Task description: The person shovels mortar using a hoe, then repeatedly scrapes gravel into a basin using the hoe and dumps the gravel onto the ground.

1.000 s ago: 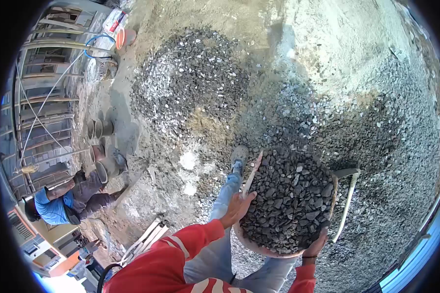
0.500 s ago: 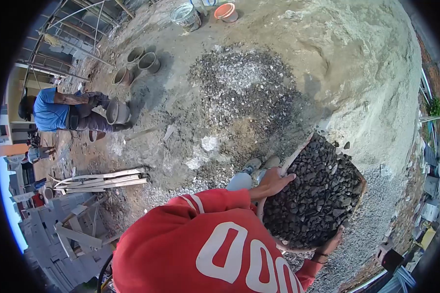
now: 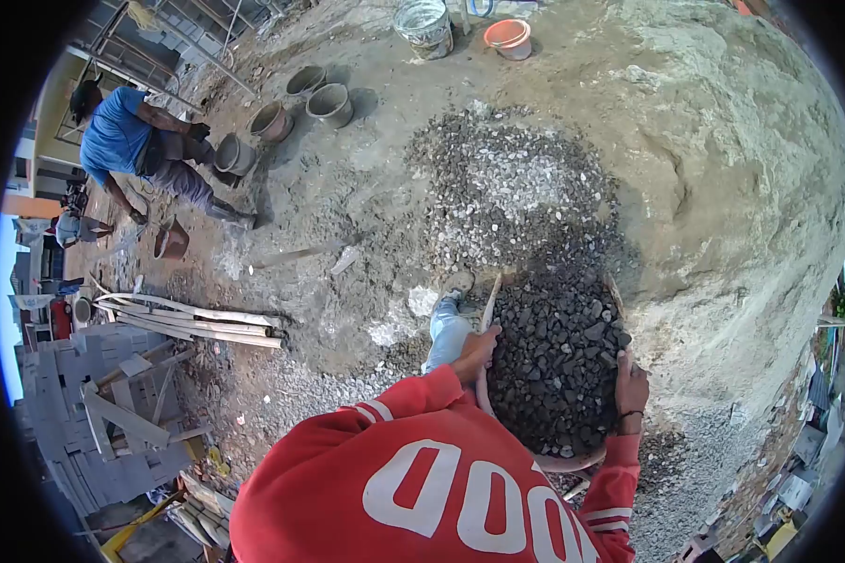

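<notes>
A scoop-shaped basket [image 3: 573, 464] with a pale rim is heaped with dark crushed stone [image 3: 559, 361]. My left hand [image 3: 479, 350] is closed around its left rim, thumb toward the stones. On the opposite side my right hand [image 3: 631, 387] grips the right rim, its fingers partly hidden. The basket's far end lies over the near edge of a grey gravel pile [image 3: 526, 188]. The stones hide the inside and floor of the basket.
A person in a blue shirt [image 3: 117, 136] bends beside a grey bucket [image 3: 235, 155]. Several mortar buckets [image 3: 330, 105], a white bucket [image 3: 423, 26] and an orange bucket [image 3: 509, 38] stand farther off. Wooden poles [image 3: 197, 324] lie left; a sand mound [image 3: 751, 159] rises right.
The loaded basket has swung left and forward to the gravel pile, both hands still on its rim. The person in blue has bent down and reached an arm toward the ground.
</notes>
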`<state>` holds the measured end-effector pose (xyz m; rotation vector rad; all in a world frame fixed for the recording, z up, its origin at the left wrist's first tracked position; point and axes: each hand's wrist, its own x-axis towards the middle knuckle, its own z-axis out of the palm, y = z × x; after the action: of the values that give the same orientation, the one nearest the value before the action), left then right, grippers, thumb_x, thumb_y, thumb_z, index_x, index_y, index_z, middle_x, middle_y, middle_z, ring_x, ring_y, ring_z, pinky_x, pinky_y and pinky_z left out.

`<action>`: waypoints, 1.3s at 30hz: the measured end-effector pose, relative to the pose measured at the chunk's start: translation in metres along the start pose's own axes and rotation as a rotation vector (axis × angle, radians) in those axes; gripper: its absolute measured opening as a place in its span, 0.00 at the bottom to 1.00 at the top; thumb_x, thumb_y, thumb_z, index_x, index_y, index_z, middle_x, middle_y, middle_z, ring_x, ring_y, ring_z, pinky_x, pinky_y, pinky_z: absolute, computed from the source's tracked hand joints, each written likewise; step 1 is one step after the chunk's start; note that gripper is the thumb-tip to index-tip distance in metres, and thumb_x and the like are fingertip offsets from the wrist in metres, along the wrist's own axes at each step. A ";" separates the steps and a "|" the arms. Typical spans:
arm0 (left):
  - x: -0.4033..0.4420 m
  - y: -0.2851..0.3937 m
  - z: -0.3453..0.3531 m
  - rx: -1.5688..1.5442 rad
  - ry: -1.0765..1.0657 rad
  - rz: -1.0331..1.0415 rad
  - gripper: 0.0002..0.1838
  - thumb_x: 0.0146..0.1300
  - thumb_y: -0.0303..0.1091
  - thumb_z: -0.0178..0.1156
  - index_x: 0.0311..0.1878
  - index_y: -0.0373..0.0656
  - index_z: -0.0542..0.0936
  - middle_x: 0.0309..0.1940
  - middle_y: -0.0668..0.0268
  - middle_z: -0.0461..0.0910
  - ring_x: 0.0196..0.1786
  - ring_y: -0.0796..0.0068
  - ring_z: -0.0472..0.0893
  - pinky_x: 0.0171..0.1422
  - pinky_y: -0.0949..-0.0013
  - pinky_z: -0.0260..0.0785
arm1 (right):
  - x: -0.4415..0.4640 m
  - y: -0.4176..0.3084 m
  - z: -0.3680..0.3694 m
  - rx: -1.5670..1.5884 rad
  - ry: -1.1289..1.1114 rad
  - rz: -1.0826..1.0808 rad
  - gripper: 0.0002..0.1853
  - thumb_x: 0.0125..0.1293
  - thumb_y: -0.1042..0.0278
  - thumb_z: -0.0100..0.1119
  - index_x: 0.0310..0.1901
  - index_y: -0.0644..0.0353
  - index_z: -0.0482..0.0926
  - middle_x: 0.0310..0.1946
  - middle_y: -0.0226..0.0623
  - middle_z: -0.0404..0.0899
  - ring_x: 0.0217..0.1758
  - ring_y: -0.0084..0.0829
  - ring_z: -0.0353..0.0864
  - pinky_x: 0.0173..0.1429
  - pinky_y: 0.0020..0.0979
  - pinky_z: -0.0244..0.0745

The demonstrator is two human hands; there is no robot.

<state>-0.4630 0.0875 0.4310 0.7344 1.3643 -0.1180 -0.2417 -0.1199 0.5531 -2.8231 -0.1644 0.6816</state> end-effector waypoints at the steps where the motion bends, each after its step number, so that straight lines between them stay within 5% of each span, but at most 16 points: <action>1: 0.013 0.017 -0.018 -0.116 0.025 -0.003 0.22 0.59 0.52 0.57 0.26 0.41 0.73 0.19 0.68 0.69 0.17 0.76 0.67 0.18 0.67 0.59 | 0.019 -0.023 0.019 -0.089 -0.039 -0.030 0.42 0.60 0.28 0.44 0.40 0.73 0.78 0.37 0.65 0.77 0.45 0.60 0.76 0.50 0.48 0.70; 8: 0.076 0.101 -0.140 -0.197 0.187 0.022 0.22 0.64 0.54 0.52 0.22 0.47 0.69 0.09 0.72 0.59 0.10 0.76 0.58 0.15 0.69 0.52 | 0.112 -0.194 0.147 -0.091 -0.363 -0.203 0.46 0.62 0.28 0.39 0.45 0.78 0.75 0.39 0.67 0.77 0.50 0.58 0.76 0.52 0.47 0.70; 17: 0.124 0.237 -0.216 -0.016 0.064 -0.020 0.23 0.65 0.53 0.48 0.32 0.40 0.72 0.11 0.74 0.58 0.11 0.79 0.57 0.16 0.71 0.52 | 0.175 -0.275 0.232 -0.110 -0.653 -0.108 0.43 0.63 0.31 0.41 0.52 0.74 0.73 0.52 0.62 0.73 0.57 0.56 0.72 0.57 0.46 0.66; 21: 0.159 0.352 -0.186 0.167 -0.110 -0.004 0.19 0.65 0.46 0.47 0.36 0.37 0.74 0.11 0.75 0.58 0.12 0.81 0.56 0.17 0.73 0.51 | 0.241 -0.274 0.244 0.108 -0.495 0.020 0.40 0.62 0.33 0.47 0.52 0.72 0.74 0.52 0.56 0.75 0.54 0.48 0.75 0.54 0.45 0.67; 24: 0.171 0.373 -0.166 0.163 -0.126 0.124 0.18 0.63 0.44 0.48 0.33 0.36 0.76 0.12 0.74 0.61 0.13 0.81 0.59 0.17 0.72 0.52 | 0.261 -0.272 0.208 0.213 -0.461 0.068 0.43 0.62 0.29 0.39 0.53 0.70 0.74 0.54 0.59 0.73 0.61 0.53 0.70 0.62 0.44 0.64; 27: 0.180 0.364 -0.152 0.214 -0.046 0.284 0.21 0.61 0.45 0.48 0.32 0.34 0.78 0.15 0.63 0.70 0.17 0.66 0.71 0.24 0.62 0.63 | 0.243 -0.269 0.178 0.114 -0.381 0.083 0.45 0.61 0.27 0.38 0.51 0.71 0.75 0.53 0.60 0.74 0.59 0.55 0.71 0.60 0.46 0.65; 29: 0.175 0.350 -0.133 0.645 0.137 0.621 0.25 0.60 0.49 0.47 0.35 0.33 0.80 0.27 0.45 0.77 0.34 0.47 0.78 0.42 0.53 0.68 | 0.210 -0.267 0.182 0.249 0.031 0.147 0.45 0.61 0.26 0.36 0.49 0.70 0.77 0.49 0.61 0.75 0.57 0.56 0.72 0.59 0.47 0.65; 30: 0.176 0.347 -0.125 0.644 0.085 0.588 0.27 0.59 0.51 0.46 0.38 0.33 0.80 0.39 0.35 0.75 0.49 0.39 0.74 0.55 0.51 0.63 | 0.222 -0.242 0.200 0.198 -0.024 0.059 0.46 0.59 0.24 0.37 0.47 0.71 0.78 0.47 0.61 0.77 0.57 0.55 0.72 0.58 0.47 0.65; 31: 0.189 0.346 -0.117 0.647 0.073 0.587 0.27 0.59 0.51 0.46 0.38 0.33 0.80 0.39 0.35 0.75 0.49 0.39 0.74 0.55 0.51 0.63 | 0.219 -0.232 0.189 0.195 -0.018 0.070 0.46 0.59 0.24 0.37 0.47 0.71 0.78 0.47 0.61 0.77 0.57 0.55 0.72 0.58 0.47 0.65; 33: 0.189 0.342 -0.107 0.617 0.047 0.711 0.21 0.59 0.46 0.50 0.28 0.36 0.80 0.17 0.62 0.72 0.27 0.63 0.73 0.35 0.62 0.64 | 0.201 -0.210 0.173 0.237 -0.138 0.174 0.47 0.57 0.23 0.39 0.47 0.70 0.78 0.46 0.62 0.76 0.57 0.53 0.73 0.58 0.45 0.66; 34: 0.170 0.343 -0.099 0.642 0.082 0.717 0.19 0.56 0.44 0.51 0.28 0.34 0.80 0.15 0.62 0.71 0.25 0.66 0.73 0.32 0.62 0.63 | 0.197 -0.198 0.171 0.231 -0.140 0.177 0.47 0.57 0.23 0.39 0.47 0.70 0.78 0.46 0.62 0.76 0.57 0.53 0.73 0.58 0.45 0.66; 36: 0.169 0.336 -0.082 0.623 -0.018 0.632 0.19 0.55 0.43 0.52 0.28 0.33 0.80 0.16 0.61 0.72 0.24 0.66 0.73 0.31 0.63 0.63 | 0.212 -0.144 0.185 0.406 -0.087 0.225 0.36 0.59 0.35 0.53 0.44 0.70 0.79 0.35 0.45 0.82 0.37 0.39 0.79 0.45 0.36 0.71; 37: 0.168 0.331 -0.074 0.608 -0.113 0.547 0.19 0.53 0.42 0.54 0.28 0.32 0.79 0.16 0.61 0.72 0.24 0.67 0.73 0.31 0.63 0.63 | 0.226 -0.105 0.199 0.399 -0.087 0.229 0.36 0.59 0.35 0.53 0.44 0.70 0.79 0.35 0.45 0.82 0.37 0.39 0.79 0.45 0.36 0.71; 39: 0.183 0.303 -0.063 0.580 -0.166 0.441 0.19 0.53 0.42 0.54 0.28 0.30 0.79 0.17 0.59 0.73 0.24 0.66 0.73 0.31 0.63 0.63 | 0.223 -0.082 0.197 0.646 -0.196 0.296 0.39 0.60 0.31 0.47 0.51 0.65 0.78 0.46 0.54 0.79 0.54 0.41 0.77 0.54 0.38 0.68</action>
<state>-0.3259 0.4166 0.3860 1.4620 0.9816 -0.2228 -0.1390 0.0347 0.3064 -2.1726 0.3833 0.8807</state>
